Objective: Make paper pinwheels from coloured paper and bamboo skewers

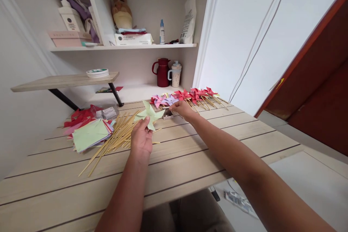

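Observation:
My left hand point(143, 136) is closed on a pale green paper pinwheel point(150, 114), held up above the table. The thumb presses on its lower left part. My right hand point(181, 108) is over the right side of a small open box point(168, 115) with small shiny bits inside. Its fingertips are pinched together; what they hold, if anything, is too small to make out. Left of my left hand lies a loose heap of thin wooden sticks point(119, 136). Beyond the box rest finished-looking red pinwheels point(195, 96) on sticks, with pink and lilac pinwheels point(163, 100) beside them.
A stack of coloured paper sheets point(91, 136) lies at the left, by a clear plastic pack point(108, 112). A small raised shelf point(65, 81) stands behind it. At the back are a dark red jug point(163, 73) and a lidded cup point(176, 75), under a white shelf point(125, 47).

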{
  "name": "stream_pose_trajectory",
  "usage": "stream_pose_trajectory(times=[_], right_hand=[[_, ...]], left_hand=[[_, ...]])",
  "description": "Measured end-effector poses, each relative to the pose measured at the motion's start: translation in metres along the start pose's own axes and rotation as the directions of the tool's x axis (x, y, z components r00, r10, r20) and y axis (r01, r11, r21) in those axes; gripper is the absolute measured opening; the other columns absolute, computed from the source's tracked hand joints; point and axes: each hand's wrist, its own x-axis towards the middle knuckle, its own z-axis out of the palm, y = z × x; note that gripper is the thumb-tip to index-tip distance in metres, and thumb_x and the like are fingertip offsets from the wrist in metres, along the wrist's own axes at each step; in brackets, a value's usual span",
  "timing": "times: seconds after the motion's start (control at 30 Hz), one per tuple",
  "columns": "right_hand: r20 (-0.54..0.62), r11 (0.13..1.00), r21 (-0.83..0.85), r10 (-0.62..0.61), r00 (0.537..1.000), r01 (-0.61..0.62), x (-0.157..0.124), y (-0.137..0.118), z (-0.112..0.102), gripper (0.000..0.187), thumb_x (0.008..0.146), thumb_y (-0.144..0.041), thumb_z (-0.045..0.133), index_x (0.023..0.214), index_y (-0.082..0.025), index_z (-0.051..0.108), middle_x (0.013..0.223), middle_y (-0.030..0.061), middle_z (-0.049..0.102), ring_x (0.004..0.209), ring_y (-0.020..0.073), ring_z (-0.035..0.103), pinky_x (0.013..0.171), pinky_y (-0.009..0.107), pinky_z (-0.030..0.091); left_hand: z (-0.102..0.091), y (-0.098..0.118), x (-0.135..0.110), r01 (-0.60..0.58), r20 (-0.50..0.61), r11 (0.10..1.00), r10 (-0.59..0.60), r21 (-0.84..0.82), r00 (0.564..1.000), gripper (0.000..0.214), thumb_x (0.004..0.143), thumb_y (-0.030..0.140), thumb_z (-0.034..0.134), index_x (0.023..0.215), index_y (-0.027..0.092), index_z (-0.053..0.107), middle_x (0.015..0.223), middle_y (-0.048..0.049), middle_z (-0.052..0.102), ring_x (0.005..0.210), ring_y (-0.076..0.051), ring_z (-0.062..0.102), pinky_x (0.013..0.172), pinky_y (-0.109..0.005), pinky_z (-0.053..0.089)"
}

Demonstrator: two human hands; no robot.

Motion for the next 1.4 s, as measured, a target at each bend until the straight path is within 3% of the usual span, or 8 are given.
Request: stream_pose_trajectory(times=[0.13, 0.27, 0.4, 0.57, 0.77, 0.9, 1.07, 1.4], right_hand=[[0.133, 0.998, 0.054, 0.029, 0.991, -0.036, -0.019, 0.002, -0.009, 0.022, 0.078, -0.036, 0.07, 0.081, -0.015, 0.073, 0.07, 0.0042, 0.069, 0.06, 0.0128, 0.054, 0.06, 0.027, 0.044], [0.314, 0.999, -0.008, 0.044, 0.948, -0.044, -0.04, 0.008, -0.009, 0.007, 0.07, -0.024, 0.075, 0.069, -0.017, 0.075, 0.066, 0.0011, 0.07, 0.062, 0.0133, 0.057, 0.063, 0.026, 0.044], [0.371, 0.995, -0.097, 0.058, 0.927, -0.023, -0.048, 0.011, -0.009, 0.005, 0.065, -0.017, 0.077, 0.061, -0.02, 0.075, 0.061, -0.0015, 0.069, 0.063, 0.0142, 0.057, 0.063, 0.026, 0.042], [0.354, 0.995, -0.1, 0.044, 0.934, -0.009, -0.05, 0.009, -0.013, 0.01, 0.076, -0.022, 0.07, 0.075, -0.019, 0.079, 0.078, 0.002, 0.077, 0.07, 0.014, 0.061, 0.067, 0.024, 0.044], [0.315, 0.99, -0.141, 0.046, 0.948, -0.002, -0.057, 0.008, -0.014, 0.026, 0.088, -0.031, 0.06, 0.085, -0.014, 0.08, 0.07, 0.0027, 0.072, 0.057, 0.0115, 0.054, 0.057, 0.023, 0.041], [0.177, 0.968, -0.244, -0.016, 0.984, 0.059, -0.053, 0.004, -0.015, 0.029, 0.093, -0.034, 0.057, 0.092, -0.016, 0.079, 0.077, 0.0022, 0.072, 0.068, 0.0139, 0.059, 0.063, 0.024, 0.043], [-0.007, 0.889, -0.447, -0.115, 0.993, 0.1, -0.03, -0.012, -0.016, 0.024, 0.093, -0.027, 0.059, 0.104, -0.019, 0.079, 0.109, 0.0087, 0.072, 0.095, 0.0199, 0.063, 0.079, 0.027, 0.043], [0.037, 0.733, -0.676, -0.06, 0.998, 0.069, 0.0, -0.025, 0.014, 0.028, 0.093, -0.041, 0.063, 0.105, -0.022, 0.079, 0.12, 0.01, 0.07, 0.103, 0.0229, 0.066, 0.076, 0.027, 0.045]], left_hand=[[0.002, 0.0, -0.001, 0.013, -0.004, 1.0, -0.013, -0.007, 1.0, 0.015, 0.073, 0.006, 0.08, 0.079, 0.015, 0.07, 0.077, -0.0009, 0.072, 0.063, -0.008, 0.061, 0.056, -0.019, 0.043], [0.003, 0.0, -0.002, 0.042, -0.011, 0.999, -0.042, -0.004, 0.999, 0.015, 0.076, 0.004, 0.077, 0.075, 0.016, 0.068, 0.076, -0.0011, 0.071, 0.063, -0.009, 0.061, 0.057, -0.02, 0.045], [0.006, 0.0, -0.003, 0.063, 0.001, 0.998, -0.063, 0.001, 0.998, 0.016, 0.077, 0.003, 0.076, 0.075, 0.016, 0.068, 0.079, -0.0028, 0.073, 0.067, -0.011, 0.064, 0.06, -0.021, 0.048], [0.008, -0.004, -0.005, 0.118, 0.03, 0.993, -0.118, 0.008, 0.993, 0.016, 0.08, 0.001, 0.071, 0.077, 0.016, 0.069, 0.08, -0.0033, 0.073, 0.067, -0.01, 0.065, 0.061, -0.02, 0.05], [0.008, -0.007, -0.005, 0.144, 0.047, 0.99, -0.144, -0.001, 0.988, 0.016, 0.084, 0.0, 0.068, 0.078, 0.015, 0.069, 0.079, -0.002, 0.072, 0.065, -0.008, 0.064, 0.06, -0.019, 0.05], [0.007, -0.005, -0.002, 0.13, 0.006, 0.991, -0.13, -0.037, 0.992, 0.015, 0.083, 0.002, 0.07, 0.079, 0.016, 0.069, 0.081, -0.0027, 0.073, 0.066, -0.009, 0.065, 0.06, -0.02, 0.05], [0.006, -0.004, 0.0, 0.117, -0.01, 0.992, -0.118, -0.052, 0.993, 0.014, 0.082, 0.002, 0.072, 0.08, 0.016, 0.07, 0.082, -0.0032, 0.074, 0.065, -0.01, 0.064, 0.057, -0.02, 0.049], [0.001, -0.002, 0.002, 0.108, -0.024, 0.993, -0.109, -0.058, 0.994, 0.013, 0.085, 0.002, 0.069, 0.084, 0.016, 0.069, 0.078, -0.0011, 0.073, 0.062, -0.008, 0.064, 0.055, -0.018, 0.047]])
